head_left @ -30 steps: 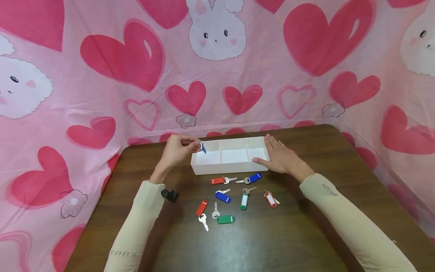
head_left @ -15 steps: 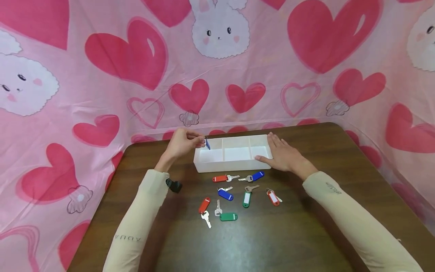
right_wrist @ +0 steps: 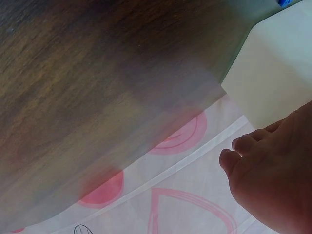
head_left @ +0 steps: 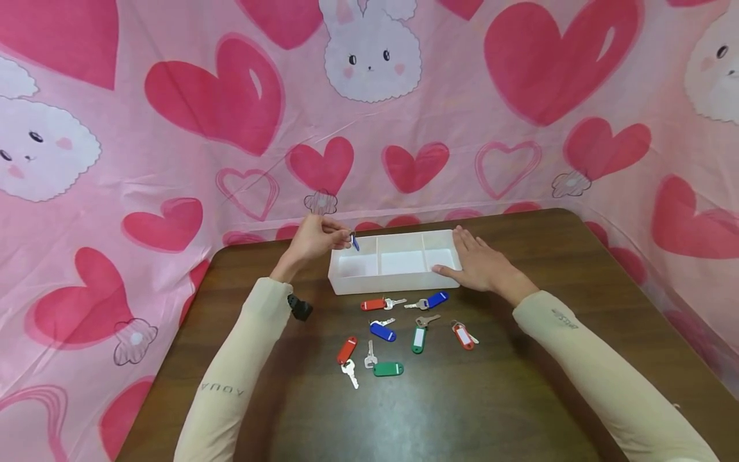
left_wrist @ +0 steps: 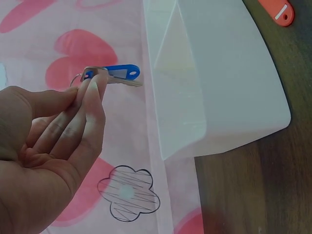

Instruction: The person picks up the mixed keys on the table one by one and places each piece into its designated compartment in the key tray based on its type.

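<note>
My left hand point(head_left: 316, 239) pinches a key with a blue tag point(left_wrist: 127, 71) between thumb and fingertips. In the head view the tag hangs above the left compartment of a white three-compartment box point(head_left: 392, 282). The key's blade point(left_wrist: 127, 82) points toward the box wall in the left wrist view, beside the tag. My right hand point(head_left: 485, 264) rests against the right end of the box with its fingers straight, the thumb over the front rim. The box's compartments show bare white floors.
In front of the box lie several tagged keys: red tags point(head_left: 373, 305), point(head_left: 347, 350), a red-rimmed white tag point(head_left: 464, 336), blue tags point(head_left: 437, 299), point(head_left: 383, 332) and green tags point(head_left: 388, 369), point(head_left: 419, 340). A pink heart-patterned cloth point(head_left: 416, 115) hangs behind the wooden table point(head_left: 439, 410).
My left hand has risen slightly above the box's left end, still pinching the key with the blue tag. The right hand stays at the box's right end. The head view has shifted slightly.
</note>
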Available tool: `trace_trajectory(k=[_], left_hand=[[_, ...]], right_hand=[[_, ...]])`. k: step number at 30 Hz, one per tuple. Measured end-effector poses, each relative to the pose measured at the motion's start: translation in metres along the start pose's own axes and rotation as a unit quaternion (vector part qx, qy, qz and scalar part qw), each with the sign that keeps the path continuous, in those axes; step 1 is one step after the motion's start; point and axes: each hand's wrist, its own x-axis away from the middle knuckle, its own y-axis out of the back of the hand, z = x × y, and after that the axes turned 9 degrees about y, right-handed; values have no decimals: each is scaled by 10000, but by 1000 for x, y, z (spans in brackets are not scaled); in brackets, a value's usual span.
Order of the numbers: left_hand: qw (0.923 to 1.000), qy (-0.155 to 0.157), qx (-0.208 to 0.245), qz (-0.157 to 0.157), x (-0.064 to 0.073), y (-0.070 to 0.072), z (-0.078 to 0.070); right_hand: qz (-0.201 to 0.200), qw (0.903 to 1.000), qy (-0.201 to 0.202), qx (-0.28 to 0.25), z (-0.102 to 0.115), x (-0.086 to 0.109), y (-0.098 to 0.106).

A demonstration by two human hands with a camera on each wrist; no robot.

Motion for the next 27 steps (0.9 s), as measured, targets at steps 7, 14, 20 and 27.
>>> trace_trajectory(k=[7, 14, 20, 27], left_hand=[[9997, 94, 228, -10, -7, 0, -1], [9996, 116, 261, -61, -17, 0, 1], [9991, 112, 392, -63, -23, -3, 5], [9984, 343, 440, -4, -28, -6, 11]], right_hand=[[17, 10000, -17, -55, 1, 0, 1], [-21, 10000, -14, -56, 2, 2, 2], [-65, 10000, -21, -73, 0, 2, -1], [-79, 9999, -40, -83, 0, 2, -1]])
